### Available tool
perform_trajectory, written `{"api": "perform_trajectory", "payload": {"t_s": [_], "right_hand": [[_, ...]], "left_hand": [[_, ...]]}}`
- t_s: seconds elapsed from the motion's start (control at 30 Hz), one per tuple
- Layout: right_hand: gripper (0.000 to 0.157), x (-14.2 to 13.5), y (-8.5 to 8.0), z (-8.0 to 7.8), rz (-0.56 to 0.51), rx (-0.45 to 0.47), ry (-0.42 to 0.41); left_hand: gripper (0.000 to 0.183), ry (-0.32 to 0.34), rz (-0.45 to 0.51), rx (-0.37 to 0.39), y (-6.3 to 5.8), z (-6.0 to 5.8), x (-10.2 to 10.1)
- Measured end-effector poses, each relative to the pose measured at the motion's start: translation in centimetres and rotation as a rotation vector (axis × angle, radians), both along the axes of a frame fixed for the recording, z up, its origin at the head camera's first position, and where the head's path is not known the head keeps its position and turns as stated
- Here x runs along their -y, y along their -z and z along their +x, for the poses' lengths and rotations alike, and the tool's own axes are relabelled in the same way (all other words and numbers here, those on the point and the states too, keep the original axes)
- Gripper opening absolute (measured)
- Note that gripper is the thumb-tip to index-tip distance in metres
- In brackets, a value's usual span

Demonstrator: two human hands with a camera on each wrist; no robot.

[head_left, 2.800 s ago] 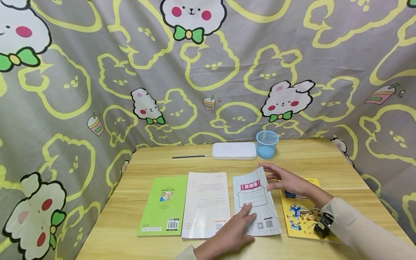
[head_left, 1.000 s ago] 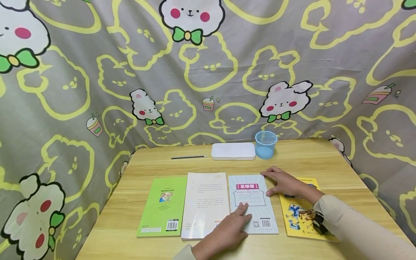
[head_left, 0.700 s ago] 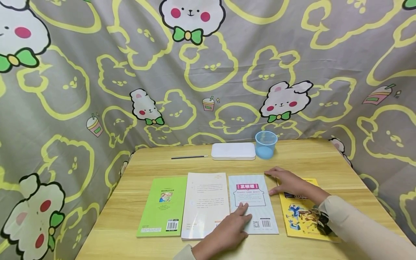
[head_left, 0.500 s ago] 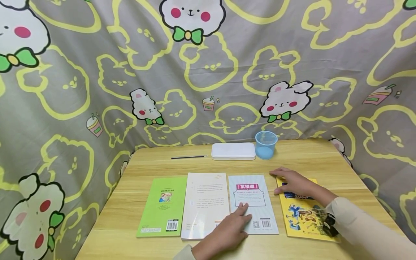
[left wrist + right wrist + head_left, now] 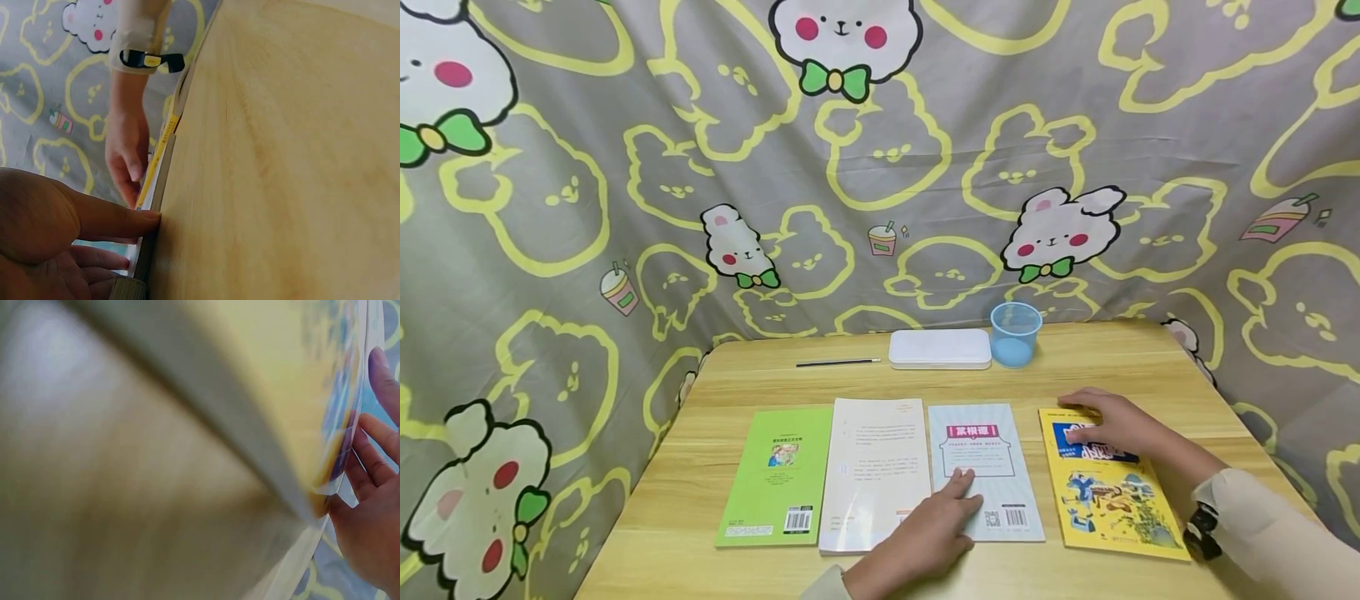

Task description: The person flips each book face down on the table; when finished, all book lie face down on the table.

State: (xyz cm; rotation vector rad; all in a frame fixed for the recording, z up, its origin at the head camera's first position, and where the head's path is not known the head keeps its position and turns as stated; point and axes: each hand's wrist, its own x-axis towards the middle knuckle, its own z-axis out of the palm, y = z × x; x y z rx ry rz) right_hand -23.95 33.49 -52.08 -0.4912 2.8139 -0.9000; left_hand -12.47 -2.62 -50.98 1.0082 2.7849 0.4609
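Note:
Four books lie flat in a row on the table. My left hand [image 5: 932, 525] rests with extended fingers on the light blue book [image 5: 981, 454], third from the left. In the left wrist view, the left thumb [image 5: 119, 219] lies at that book's near edge. My right hand [image 5: 1123, 429] is over the upper part of the yellow picture-cover book [image 5: 1108, 500], fingers spread near its far edge and thumb over the blue title. The right wrist view shows the right hand [image 5: 369, 531] at the yellow book's [image 5: 269, 369] far end.
Left of the light blue book lie a white book [image 5: 876, 467] and a green book [image 5: 775, 475]. Behind them are a black pencil [image 5: 838, 362], a white pencil case [image 5: 940, 348] and a translucent blue cup [image 5: 1015, 337]. A patterned curtain [image 5: 880, 167] hangs behind the table [image 5: 760, 387].
The light blue book's raised right side now lies flat, squared beside the white one. My right hand has let go of it and moved right over the yellow book. The left hand has stayed put lately.

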Motion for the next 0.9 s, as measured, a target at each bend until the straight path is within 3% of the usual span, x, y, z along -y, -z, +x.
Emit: {"api": "perform_trajectory", "payload": {"t_s": [0.57,0.9], "right_hand": [[0.064,-4.1,0.1,1.6,-0.033,-0.025,0.081],[0.061,-5.2,0.2,1.8,-0.036,-0.026,0.080]], "left_hand": [[0.059,-0.006,-0.001,0.012,-0.1,0.1,0.0],[0.060,0.006,-0.025,-0.006,-0.3,0.0,0.0]]}}
